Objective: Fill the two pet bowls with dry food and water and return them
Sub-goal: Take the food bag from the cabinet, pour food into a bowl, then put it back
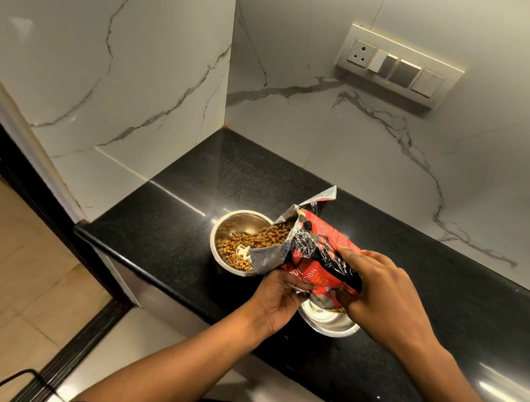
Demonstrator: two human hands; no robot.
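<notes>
A red and black food bag [313, 252] is tipped leftward over a steel bowl [223, 226] on the black counter. Brown kibble [251, 242] spills from the bag's torn silver mouth into that bowl and covers part of its bottom. My left hand [276, 297] grips the bag from below. My right hand [380, 292] clasps the bag's rear end from above. A second steel bowl [327, 321] sits on the counter under both hands, mostly hidden, and its visible part looks bare.
The black granite counter [194, 195] ends in a corner of white marble walls. Its front edge runs diagonally at lower left, with tiled floor [15, 260] beyond. A switch panel [398, 65] is mounted on the right wall. A dark cable [21, 375] lies on the floor.
</notes>
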